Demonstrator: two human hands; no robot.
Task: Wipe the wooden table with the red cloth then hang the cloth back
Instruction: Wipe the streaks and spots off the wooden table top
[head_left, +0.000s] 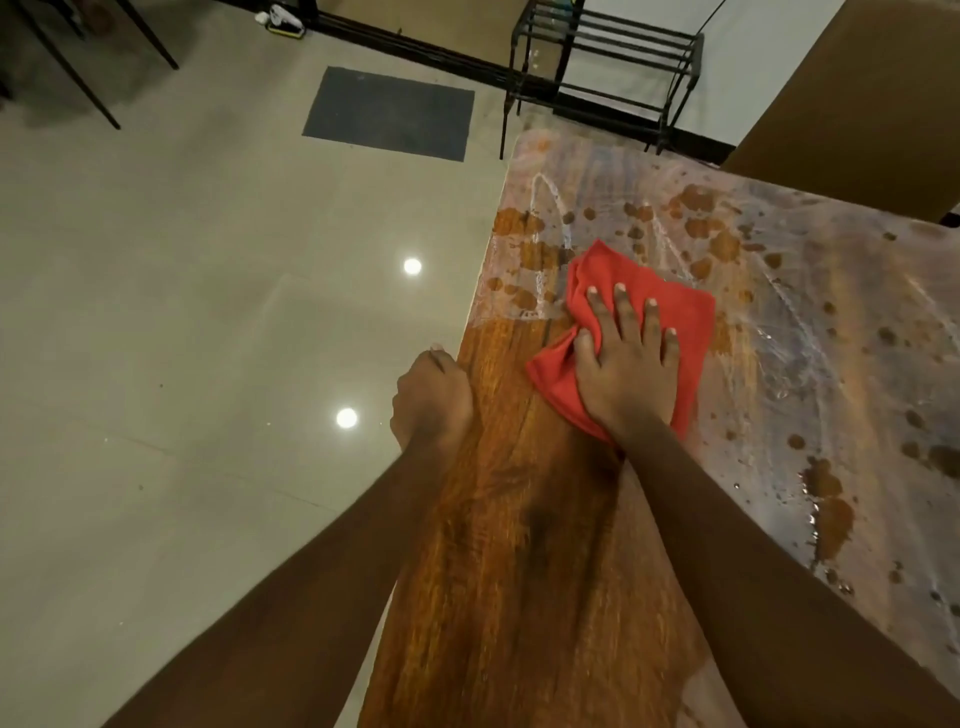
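Note:
The wooden table (519, 571) runs from the bottom centre to the upper right. Its near left strip shows clean brown grain, while the far and right parts carry a pale dusty film with wet brown spots. The red cloth (597, 280) lies bunched on the table near its left edge, at the border between the clean and the dusty wood. My right hand (626, 364) presses flat on the cloth, fingers spread and pointing away from me. My left hand (434, 400) grips the table's left edge with the fingers curled over it.
A glossy tiled floor (182, 338) lies to the left, with a dark mat (389, 111) on it. A black metal rack (608, 57) stands beyond the table's far end. Thin dark furniture legs (78, 67) are at the top left. A brown panel (857, 104) is at the upper right.

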